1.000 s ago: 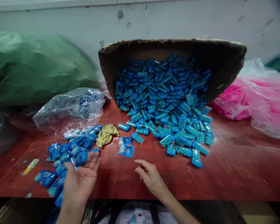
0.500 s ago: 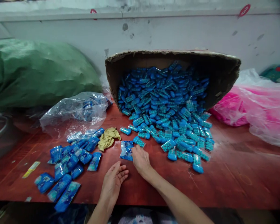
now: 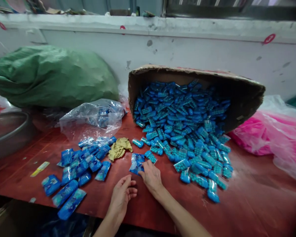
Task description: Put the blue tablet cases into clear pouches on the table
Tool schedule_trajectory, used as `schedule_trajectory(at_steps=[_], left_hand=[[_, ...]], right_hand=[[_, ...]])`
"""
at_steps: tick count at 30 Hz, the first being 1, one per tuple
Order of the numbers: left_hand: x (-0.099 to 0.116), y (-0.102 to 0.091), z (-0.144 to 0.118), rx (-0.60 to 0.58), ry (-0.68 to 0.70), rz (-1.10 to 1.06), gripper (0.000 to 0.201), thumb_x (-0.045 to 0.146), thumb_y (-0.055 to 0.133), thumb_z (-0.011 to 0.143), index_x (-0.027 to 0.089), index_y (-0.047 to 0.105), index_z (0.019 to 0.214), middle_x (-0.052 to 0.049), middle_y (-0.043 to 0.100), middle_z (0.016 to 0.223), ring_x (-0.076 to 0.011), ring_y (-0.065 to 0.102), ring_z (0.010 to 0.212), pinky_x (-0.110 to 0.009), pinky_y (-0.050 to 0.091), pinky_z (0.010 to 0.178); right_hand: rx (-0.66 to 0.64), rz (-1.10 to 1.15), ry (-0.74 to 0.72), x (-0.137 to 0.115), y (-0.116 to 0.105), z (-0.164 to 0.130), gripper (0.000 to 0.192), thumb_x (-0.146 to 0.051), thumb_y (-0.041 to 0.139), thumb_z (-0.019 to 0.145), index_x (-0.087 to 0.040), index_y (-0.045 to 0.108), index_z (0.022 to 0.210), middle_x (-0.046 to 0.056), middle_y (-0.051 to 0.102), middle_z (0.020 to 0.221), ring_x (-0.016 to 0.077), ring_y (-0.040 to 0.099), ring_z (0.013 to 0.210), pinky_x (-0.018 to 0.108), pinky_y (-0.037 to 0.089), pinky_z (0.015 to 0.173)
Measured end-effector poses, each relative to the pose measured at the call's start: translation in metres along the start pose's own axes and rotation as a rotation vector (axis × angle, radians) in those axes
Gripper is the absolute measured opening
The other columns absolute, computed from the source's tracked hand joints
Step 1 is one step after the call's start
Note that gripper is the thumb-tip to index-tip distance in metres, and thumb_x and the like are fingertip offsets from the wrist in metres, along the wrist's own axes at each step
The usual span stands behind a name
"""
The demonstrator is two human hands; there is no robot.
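- Our right hand [image 3: 151, 177] lies palm down on the red table [image 3: 249, 204], its fingertips pressing on a small stack of flat blue sachets [image 3: 136, 163]. We cannot tell whether the fingers are pinching the stack or only resting on it.
- Our left hand [image 3: 120, 197] sits just beside the right, near the table's front edge, fingers loosely curled and holding nothing.
- The sachets lie in the middle of the table, between the yellow cloth [image 3: 119, 148] and the nearest spilled packs [image 3: 194, 154].
- Those packs are clear little bags of blue-green pellets; they pour out of a cardboard box [image 3: 239, 95] tipped on its side against the wall, and fan across the table to the right of our hands.
- To the left lies a loose group of filled blue pouches [image 3: 76, 169], some overlapping, reaching toward the front edge.
- Behind that group a clear plastic bag [image 3: 93, 118] slumps on the table, with a few blue items showing through it.
- A big green sack [image 3: 51, 75] rests against the wall at the back left.
- A metal basin [image 3: 7, 130] sits at the far left edge, only partly in view.
- Pink plastic bags [image 3: 273, 135] are heaped at the right, just beside the box.
- A small yellow strip [image 3: 40, 168] lies flat on the table, left of the pouches.
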State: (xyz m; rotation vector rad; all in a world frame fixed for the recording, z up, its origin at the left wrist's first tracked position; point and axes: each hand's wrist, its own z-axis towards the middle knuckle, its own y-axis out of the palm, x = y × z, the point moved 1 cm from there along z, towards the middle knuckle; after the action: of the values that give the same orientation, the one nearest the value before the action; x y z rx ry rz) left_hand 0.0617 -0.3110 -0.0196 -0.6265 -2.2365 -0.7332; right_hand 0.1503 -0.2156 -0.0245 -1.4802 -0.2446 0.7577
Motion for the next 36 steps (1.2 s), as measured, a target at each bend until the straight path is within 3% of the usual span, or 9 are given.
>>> schedule_trajectory(at_steps=[5, 8, 12, 18, 21, 23, 27, 32, 36], left_hand=[[-0.002, 0.003, 0.006, -0.007, 0.010, -0.005, 0.014, 0.022, 0.056, 0.074, 0.015, 0.050, 0.086, 0.001, 0.060, 0.059, -0.0081, 0.054, 0.039, -0.019, 0.041, 0.039], [-0.003, 0.003, 0.008, -0.005, 0.009, -0.012, 0.015, 0.023, 0.057, 0.074, 0.015, 0.050, 0.085, 0.001, 0.060, 0.059, -0.0078, 0.053, 0.039, -0.019, 0.041, 0.039], [-0.005, 0.000, 0.008, 0.003, 0.015, -0.009, 0.017, 0.024, 0.058, 0.072, 0.016, 0.050, 0.085, 0.001, 0.060, 0.058, -0.0077, 0.053, 0.038, -0.018, 0.039, 0.037], [-0.009, -0.001, 0.012, -0.059, 0.014, -0.023, 0.025, 0.028, 0.063, 0.067, 0.016, 0.050, 0.084, 0.001, 0.060, 0.056, -0.0084, 0.052, 0.038, -0.018, 0.038, 0.037], [-0.008, -0.002, 0.012, -0.082, -0.007, -0.041, 0.026, 0.027, 0.065, 0.065, 0.016, 0.050, 0.082, 0.001, 0.060, 0.055, -0.0091, 0.053, 0.039, -0.019, 0.039, 0.038], [-0.007, -0.005, 0.011, -0.092, -0.003, -0.052, 0.025, 0.026, 0.064, 0.065, 0.016, 0.049, 0.082, 0.000, 0.061, 0.055, -0.0093, 0.054, 0.040, -0.019, 0.040, 0.039], [-0.004, -0.010, 0.009, -0.097, 0.003, -0.067, 0.022, 0.022, 0.062, 0.068, 0.015, 0.049, 0.084, 0.000, 0.061, 0.057, -0.0096, 0.055, 0.042, -0.019, 0.041, 0.040], [-0.008, -0.010, 0.008, -0.098, 0.000, -0.034, 0.023, 0.025, 0.061, 0.068, 0.015, 0.049, 0.085, 0.000, 0.061, 0.058, -0.0097, 0.055, 0.043, -0.020, 0.041, 0.041], [-0.002, -0.009, 0.011, -0.045, 0.102, 0.052, 0.027, 0.029, 0.063, 0.064, 0.016, 0.051, 0.085, 0.001, 0.060, 0.058, -0.0094, 0.054, 0.042, -0.019, 0.040, 0.040]], right_hand=[[0.003, -0.017, -0.008, 0.003, 0.001, 0.003, 0.009, -0.026, 0.048, 0.084, -0.022, 0.057, 0.084, 0.003, 0.056, 0.087, 0.0169, 0.057, 0.078, 0.023, 0.039, 0.059], [0.001, -0.015, -0.032, 0.004, 0.004, -0.002, 0.017, -0.021, 0.042, 0.087, -0.022, 0.058, 0.080, 0.002, 0.057, 0.082, 0.0150, 0.057, 0.078, 0.022, 0.039, 0.062], [0.012, 0.032, -0.063, 0.008, -0.008, 0.004, 0.016, -0.032, 0.045, 0.086, -0.024, 0.057, 0.092, 0.000, 0.057, 0.089, 0.0130, 0.057, 0.078, 0.020, 0.039, 0.063], [0.101, 0.001, -0.142, -0.003, -0.034, 0.075, 0.024, -0.026, 0.040, 0.088, -0.026, 0.053, 0.108, 0.004, 0.054, 0.102, 0.0163, 0.051, 0.093, 0.025, 0.038, 0.076], [0.061, -0.026, -0.207, -0.008, -0.028, 0.108, 0.027, -0.028, 0.051, 0.082, -0.030, 0.052, 0.109, 0.002, 0.055, 0.105, 0.0178, 0.047, 0.100, 0.028, 0.036, 0.080], [0.025, -0.041, -0.250, -0.006, -0.020, 0.115, 0.030, -0.026, 0.052, 0.081, -0.030, 0.052, 0.110, 0.002, 0.056, 0.107, 0.0185, 0.042, 0.108, 0.030, 0.033, 0.086], [-0.026, -0.067, -0.285, 0.016, -0.008, 0.090, 0.033, -0.020, 0.043, 0.086, -0.027, 0.048, 0.117, 0.005, 0.054, 0.114, 0.0201, 0.033, 0.118, 0.035, 0.026, 0.094], [-0.034, -0.102, -0.256, 0.051, -0.015, 0.046, 0.037, -0.016, 0.039, 0.087, -0.026, 0.045, 0.122, 0.009, 0.047, 0.124, 0.0232, 0.031, 0.121, 0.039, 0.023, 0.096], [0.014, -0.100, -0.213, 0.048, -0.028, 0.025, 0.035, -0.023, 0.042, 0.087, -0.026, 0.045, 0.121, 0.009, 0.049, 0.120, 0.0227, 0.039, 0.113, 0.037, 0.029, 0.089]])
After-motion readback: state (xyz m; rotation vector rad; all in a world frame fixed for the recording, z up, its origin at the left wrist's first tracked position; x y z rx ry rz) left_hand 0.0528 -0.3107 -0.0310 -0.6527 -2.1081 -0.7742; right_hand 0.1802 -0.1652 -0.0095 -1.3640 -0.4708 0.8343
